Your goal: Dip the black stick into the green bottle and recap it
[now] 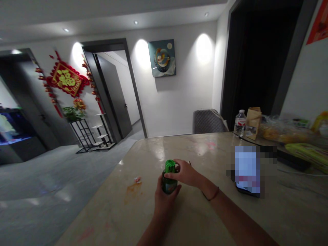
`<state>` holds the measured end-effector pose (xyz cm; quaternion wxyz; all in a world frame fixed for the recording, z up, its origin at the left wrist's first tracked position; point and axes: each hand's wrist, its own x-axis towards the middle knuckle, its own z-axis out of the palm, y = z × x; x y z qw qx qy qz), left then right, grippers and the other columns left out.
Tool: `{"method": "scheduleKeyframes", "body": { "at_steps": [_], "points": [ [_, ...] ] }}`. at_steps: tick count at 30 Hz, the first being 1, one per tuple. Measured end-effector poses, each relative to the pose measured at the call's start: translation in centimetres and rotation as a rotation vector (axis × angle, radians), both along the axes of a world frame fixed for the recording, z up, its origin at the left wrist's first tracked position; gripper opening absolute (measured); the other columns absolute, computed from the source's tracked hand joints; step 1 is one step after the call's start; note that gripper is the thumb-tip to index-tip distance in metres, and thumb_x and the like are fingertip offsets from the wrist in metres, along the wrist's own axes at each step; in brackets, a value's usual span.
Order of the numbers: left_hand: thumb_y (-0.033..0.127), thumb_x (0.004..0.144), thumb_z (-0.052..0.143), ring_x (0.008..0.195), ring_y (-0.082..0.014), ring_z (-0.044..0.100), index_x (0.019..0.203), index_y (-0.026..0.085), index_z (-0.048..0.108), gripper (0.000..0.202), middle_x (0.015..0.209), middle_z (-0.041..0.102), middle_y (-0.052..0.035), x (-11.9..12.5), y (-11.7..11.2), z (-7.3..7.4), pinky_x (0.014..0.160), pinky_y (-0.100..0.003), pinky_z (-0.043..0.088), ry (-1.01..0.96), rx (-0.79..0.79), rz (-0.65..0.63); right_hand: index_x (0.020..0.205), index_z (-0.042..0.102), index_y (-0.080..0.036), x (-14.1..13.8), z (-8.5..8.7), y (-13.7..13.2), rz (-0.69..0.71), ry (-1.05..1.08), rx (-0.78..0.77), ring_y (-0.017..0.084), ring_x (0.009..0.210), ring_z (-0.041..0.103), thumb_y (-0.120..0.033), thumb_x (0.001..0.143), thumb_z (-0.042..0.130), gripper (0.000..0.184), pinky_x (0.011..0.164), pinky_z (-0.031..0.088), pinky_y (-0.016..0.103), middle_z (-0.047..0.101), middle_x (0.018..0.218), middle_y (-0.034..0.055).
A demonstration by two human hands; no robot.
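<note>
A small dark green bottle (169,186) with a bright green ribbed cap (170,165) stands upright over the table (123,205). My left hand (164,201) is wrapped round the lower body of the bottle. From the right, my right hand (186,173) grips at the cap's lower edge, thumb in front and fingers behind. Part of the bottle's label shows between the hands; the rest is covered. An orange-brown stain (133,189) and a small crumpled pinkish scrap (137,179) are on the table left of the bottle.
To the right stands a propped device with a blurred screen (247,169). Behind it are a water bottle (240,123), a paper bag (253,123), plastic-bagged food (282,130) and a green-yellow pack (304,153). A grey chair (208,121) stands beyond the table's far edge.
</note>
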<state>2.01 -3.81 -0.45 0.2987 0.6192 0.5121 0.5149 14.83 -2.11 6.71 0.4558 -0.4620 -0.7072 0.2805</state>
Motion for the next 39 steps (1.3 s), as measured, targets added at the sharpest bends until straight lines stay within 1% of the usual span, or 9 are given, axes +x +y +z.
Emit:
{"method": "scheduleKeyframes", "body": {
  "at_steps": [5, 11, 16, 19, 22, 27, 32, 36, 39],
  "points": [
    [0.032, 0.059, 0.065, 0.087, -0.0207, 0.059, 0.113, 0.017, 0.046, 0.059, 0.099, 0.062, -0.0073, 0.0, -0.5, -0.2, 0.076, -0.032, 0.047, 0.064, 0.038, 0.004, 0.088, 0.059, -0.018, 0.4, 2.2, -1.4, -0.181, -0.225, 0.144, 0.014, 0.071, 0.055, -0.049, 0.064, 0.062, 0.039, 0.065, 0.04, 0.025, 0.061, 0.079, 0.0036],
    [0.028, 0.057, 0.066, 0.092, -0.0218, 0.058, 0.113, 0.017, 0.05, 0.059, 0.101, 0.061, -0.0077, 0.2, -0.7, -0.4, 0.081, -0.034, 0.046, 0.063, 0.135, 0.005, 0.072, 0.061, -0.016, 1.3, 3.5, -2.0, -0.227, -0.534, 0.071, 0.014, 0.063, 0.054, -0.051, 0.07, 0.056, 0.035, 0.059, 0.035, 0.024, 0.062, 0.066, 0.0044],
    [0.028, 0.059, 0.064, 0.085, -0.0202, 0.06, 0.111, 0.017, 0.051, 0.055, 0.097, 0.063, -0.0065, 0.0, -0.8, -0.1, 0.076, -0.033, 0.048, 0.033, 0.137, -0.004, 0.091, 0.061, -0.018, 2.0, 3.9, -2.1, 0.02, -0.459, 0.114, 0.014, 0.073, 0.056, -0.035, 0.073, 0.056, 0.026, 0.067, 0.039, 0.024, 0.063, 0.081, 0.0038],
    [0.029, 0.06, 0.064, 0.08, -0.0191, 0.061, 0.111, 0.017, 0.05, 0.054, 0.093, 0.064, -0.0058, -0.1, -0.8, 0.0, 0.073, -0.032, 0.048, 0.017, 0.118, 0.004, 0.125, 0.041, -0.023, 2.7, 3.9, -2.2, 0.236, -0.397, 0.165, 0.017, 0.102, 0.05, -0.028, 0.067, 0.063, 0.063, 0.085, 0.038, 0.028, 0.052, 0.118, 0.0065],
    [0.029, 0.059, 0.065, 0.084, -0.0204, 0.06, 0.112, 0.017, 0.049, 0.057, 0.096, 0.064, -0.0068, 0.0, -0.8, -0.2, 0.076, -0.033, 0.048, 0.03, 0.114, -0.004, 0.138, 0.014, -0.025, 2.7, 3.7, -2.2, 0.236, -0.368, 0.14, 0.02, 0.11, 0.045, -0.035, 0.062, 0.068, 0.093, 0.09, 0.036, 0.033, 0.042, 0.129, 0.0098],
    [0.028, 0.056, 0.066, 0.091, -0.0228, 0.059, 0.112, 0.017, 0.05, 0.06, 0.102, 0.061, -0.0086, 0.1, -0.9, -0.6, 0.08, -0.036, 0.047, 0.108, 0.149, -0.004, 0.133, 0.03, -0.018, 2.2, 3.7, -2.1, 0.025, -0.375, 0.061, 0.018, 0.082, 0.056, -0.039, 0.066, 0.063, 0.077, 0.075, 0.043, 0.033, 0.059, 0.094, 0.0083],
    [0.028, 0.058, 0.065, 0.091, -0.0219, 0.059, 0.115, 0.016, 0.047, 0.06, 0.104, 0.061, -0.0092, 0.1, -0.9, -0.4, 0.081, -0.034, 0.046, 0.072, 0.125, -0.035, 0.135, 0.022, -0.02, 2.9, 3.8, -2.4, 0.242, -0.329, 0.104, 0.018, 0.106, 0.049, -0.031, 0.056, 0.072, 0.094, 0.087, 0.04, 0.029, 0.044, 0.125, 0.0115],
    [0.028, 0.058, 0.066, 0.092, -0.0218, 0.058, 0.115, 0.017, 0.046, 0.061, 0.104, 0.061, -0.0087, 0.1, -1.0, -0.3, 0.08, -0.034, 0.046, 0.071, 0.094, -0.047, 0.115, 0.051, -0.013, 2.6, 3.9, -2.5, 0.083, -0.441, 0.035, 0.023, 0.099, 0.054, -0.039, 0.066, 0.062, 0.057, 0.085, 0.041, 0.036, 0.057, 0.109, 0.013],
    [0.029, 0.06, 0.064, 0.092, -0.021, 0.058, 0.115, 0.017, 0.045, 0.059, 0.104, 0.06, -0.0082, 0.1, -1.0, -0.2, 0.08, -0.033, 0.046, 0.086, 0.097, -0.039, 0.114, 0.051, -0.016, 2.6, 4.0, -2.6, 0.13, -0.455, 0.084, 0.022, 0.097, 0.054, -0.032, 0.064, 0.064, 0.054, 0.086, 0.04, 0.034, 0.059, 0.107, 0.0095]
  ]
}}
